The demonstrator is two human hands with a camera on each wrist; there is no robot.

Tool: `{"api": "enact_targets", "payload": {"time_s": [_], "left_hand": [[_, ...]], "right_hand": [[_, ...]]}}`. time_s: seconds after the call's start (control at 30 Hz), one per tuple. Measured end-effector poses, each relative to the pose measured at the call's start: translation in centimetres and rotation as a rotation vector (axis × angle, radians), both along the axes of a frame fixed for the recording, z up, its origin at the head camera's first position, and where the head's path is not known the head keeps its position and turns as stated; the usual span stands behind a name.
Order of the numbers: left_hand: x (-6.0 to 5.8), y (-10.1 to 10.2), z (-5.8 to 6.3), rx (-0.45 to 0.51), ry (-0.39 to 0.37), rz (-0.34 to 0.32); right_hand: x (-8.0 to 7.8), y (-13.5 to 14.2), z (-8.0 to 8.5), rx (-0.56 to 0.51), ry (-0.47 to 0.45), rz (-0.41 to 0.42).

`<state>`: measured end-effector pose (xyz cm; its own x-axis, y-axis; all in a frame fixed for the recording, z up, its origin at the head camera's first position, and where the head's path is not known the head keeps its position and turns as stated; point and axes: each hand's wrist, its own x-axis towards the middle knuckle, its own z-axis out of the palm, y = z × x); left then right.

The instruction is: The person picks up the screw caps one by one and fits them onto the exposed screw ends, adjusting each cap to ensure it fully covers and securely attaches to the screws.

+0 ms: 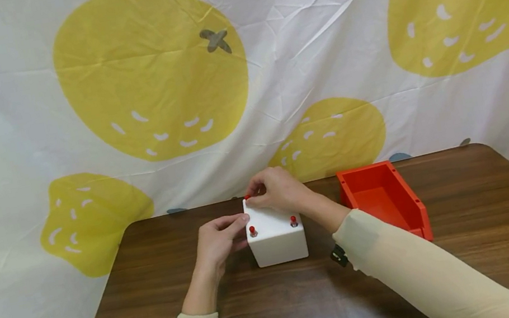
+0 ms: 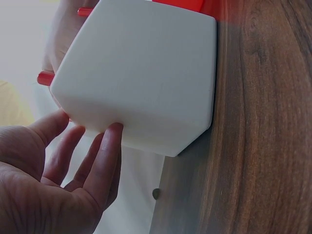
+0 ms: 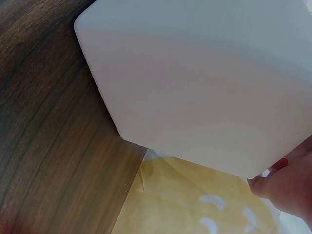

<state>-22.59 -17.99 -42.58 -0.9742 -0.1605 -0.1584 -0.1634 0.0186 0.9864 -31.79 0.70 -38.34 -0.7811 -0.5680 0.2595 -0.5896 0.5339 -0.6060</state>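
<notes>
A white box (image 1: 277,247) stands on the table, with small red-capped toggle switches on its top. Two of them, the front left switch (image 1: 252,231) and front right switch (image 1: 293,221), show plainly in the head view. My right hand (image 1: 282,191) reaches over the box and pinches the back left switch (image 1: 248,197) between thumb and fingers. At the left side, my left hand (image 1: 220,239) rests its thumb by the top edge and its nearly straight fingertips against the side wall. In the right wrist view the box hides most of my right fingers (image 3: 287,187).
A red open-front bin (image 1: 385,204) stands right of the box, beyond my right forearm. The brown wood-grain table (image 1: 281,308) ends just behind the box. A white cloth with yellow fruit prints (image 1: 153,74) hangs behind it.
</notes>
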Motion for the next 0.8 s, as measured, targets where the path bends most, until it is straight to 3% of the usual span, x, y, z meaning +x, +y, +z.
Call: {"api": "enact_targets", "payload": {"time_s": [0.8], "left_hand": [[-0.1, -0.2, -0.3, 0.015, 0.009, -0.005]], "right_hand": [[0.3, 1.0, 0.4, 0.085, 0.026, -0.019]]}}
